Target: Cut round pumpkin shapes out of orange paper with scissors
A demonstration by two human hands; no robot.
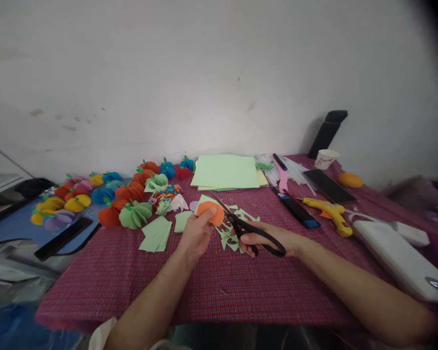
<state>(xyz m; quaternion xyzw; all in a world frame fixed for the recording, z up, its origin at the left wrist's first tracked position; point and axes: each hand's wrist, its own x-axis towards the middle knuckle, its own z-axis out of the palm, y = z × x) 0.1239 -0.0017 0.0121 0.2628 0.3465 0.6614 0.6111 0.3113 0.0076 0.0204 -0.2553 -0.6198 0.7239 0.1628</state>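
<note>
Working at a table under a red checked cloth (204, 296), back edge against the wall. My left hand (198, 232) is closed in a pinch, thumb on top, on an orange paper disc (216, 215). A piece of pale green paper (204, 199) lies against the disc, poking out past its far side. Both are over the middle of the surface, well in from the left and right edges.

My right hand (264, 237) is wrapped around the black handles of the scissors (248, 226); blades point up and left, beside the disc (whether they touch the green paper, I cannot tell).

Pale green offcuts (229, 240) lie loose beneath the scissors. Left of my left hand, two small piles: cut green paper pieces (155, 234) fanned out, and a neater green pile (182, 221) just beside my wrist. Paper pumpkins (135, 214) crowd the back left corner. Larger green sheets (226, 171) are stacked at the middle of the back edge. Toward the right edge: a yellow glue gun (326, 210) and a dark smartphone (330, 186); a paper cup (326, 159) stands near the back right corner.
</note>
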